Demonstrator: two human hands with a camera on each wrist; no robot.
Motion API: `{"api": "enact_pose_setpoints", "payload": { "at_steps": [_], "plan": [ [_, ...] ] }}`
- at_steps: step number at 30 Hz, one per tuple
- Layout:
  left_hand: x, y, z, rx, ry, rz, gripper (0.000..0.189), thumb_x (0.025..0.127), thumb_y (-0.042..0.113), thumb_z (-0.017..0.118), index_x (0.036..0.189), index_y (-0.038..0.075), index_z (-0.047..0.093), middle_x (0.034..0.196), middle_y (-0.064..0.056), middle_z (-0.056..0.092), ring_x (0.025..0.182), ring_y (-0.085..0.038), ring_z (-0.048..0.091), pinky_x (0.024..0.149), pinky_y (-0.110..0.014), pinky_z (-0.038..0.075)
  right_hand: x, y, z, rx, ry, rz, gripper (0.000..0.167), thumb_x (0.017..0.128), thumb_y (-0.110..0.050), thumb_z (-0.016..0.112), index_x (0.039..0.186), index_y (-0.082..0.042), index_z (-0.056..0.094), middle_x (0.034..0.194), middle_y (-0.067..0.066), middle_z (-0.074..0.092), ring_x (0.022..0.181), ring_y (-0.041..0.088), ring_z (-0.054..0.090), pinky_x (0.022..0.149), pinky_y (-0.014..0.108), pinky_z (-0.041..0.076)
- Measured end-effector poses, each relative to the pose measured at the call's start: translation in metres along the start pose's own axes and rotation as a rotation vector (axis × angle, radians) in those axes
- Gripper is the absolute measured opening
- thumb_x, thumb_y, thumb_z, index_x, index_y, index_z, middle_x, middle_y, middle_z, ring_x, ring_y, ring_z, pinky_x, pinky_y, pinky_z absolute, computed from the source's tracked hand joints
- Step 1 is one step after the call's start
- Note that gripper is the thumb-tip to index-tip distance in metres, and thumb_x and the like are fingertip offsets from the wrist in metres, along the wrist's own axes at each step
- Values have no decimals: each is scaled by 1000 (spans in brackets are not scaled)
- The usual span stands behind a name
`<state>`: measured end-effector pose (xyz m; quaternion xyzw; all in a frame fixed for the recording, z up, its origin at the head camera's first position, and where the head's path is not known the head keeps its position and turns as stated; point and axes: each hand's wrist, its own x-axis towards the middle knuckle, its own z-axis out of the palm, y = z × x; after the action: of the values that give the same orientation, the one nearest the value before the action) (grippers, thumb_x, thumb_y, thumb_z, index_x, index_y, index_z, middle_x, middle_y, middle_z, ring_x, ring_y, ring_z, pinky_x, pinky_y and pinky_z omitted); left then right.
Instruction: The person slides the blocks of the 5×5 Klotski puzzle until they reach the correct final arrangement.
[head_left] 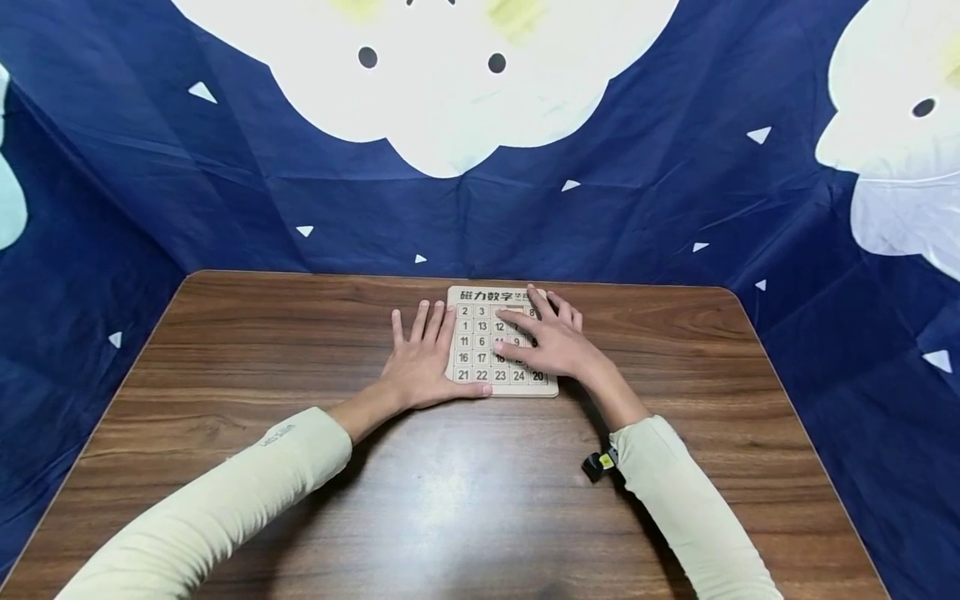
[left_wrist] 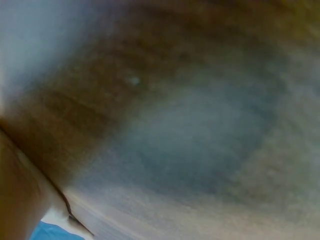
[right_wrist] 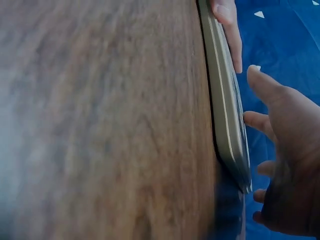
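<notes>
A pale number slide puzzle [head_left: 525,392] lies flat at the far middle of the table, with rows of numbered tiles under a printed heading. Fingers spread, my left hand [head_left: 423,367] rests along its left edge, the thumb on the front rim. My right hand [head_left: 558,346] is over the right-hand columns, hiding several tiles. Its index fingertip touches the top row beside a gap among the tiles, and the thumb lies over the middle rows. From the side, the right wrist view shows the puzzle's edge [right_wrist: 225,100] and the right hand's fingers extended over its face.
The brown wood-grain table [head_left: 442,500] has rounded far corners. Behind it hangs a dark blue cloth [head_left: 225,183] with white cloud shapes. A small black strap piece [head_left: 596,465] sticks out at the right sleeve. The left wrist view is mostly blurred tabletop [left_wrist: 100,110].
</notes>
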<state>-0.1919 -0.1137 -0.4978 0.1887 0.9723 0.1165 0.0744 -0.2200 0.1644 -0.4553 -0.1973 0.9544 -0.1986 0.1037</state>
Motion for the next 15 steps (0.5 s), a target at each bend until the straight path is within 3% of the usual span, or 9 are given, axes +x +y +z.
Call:
{"api": "enact_pose_setpoints", "payload": {
  "at_steps": [6, 15],
  "plan": [
    [0, -1, 1, -4, 5, -5, 156, 78, 108, 55, 182, 8, -5, 190, -17, -7, 178, -42, -12, 134, -76, -23, -10, 13, -8, 46, 66, 37, 75, 102, -74, 67, 166, -38, 57, 192, 16, 9, 175, 53, 7, 132, 77, 13],
    [-1, 0, -1, -4, 8, 0, 155, 79, 107, 55, 181, 7, -5, 190, -19, -6, 178, -43, -11, 134, -76, -21, -22, 23, -12, 44, 61, 76, 78, 102, -74, 67, 169, -35, 54, 192, 17, 8, 174, 55, 8, 132, 78, 12]
  ]
}}
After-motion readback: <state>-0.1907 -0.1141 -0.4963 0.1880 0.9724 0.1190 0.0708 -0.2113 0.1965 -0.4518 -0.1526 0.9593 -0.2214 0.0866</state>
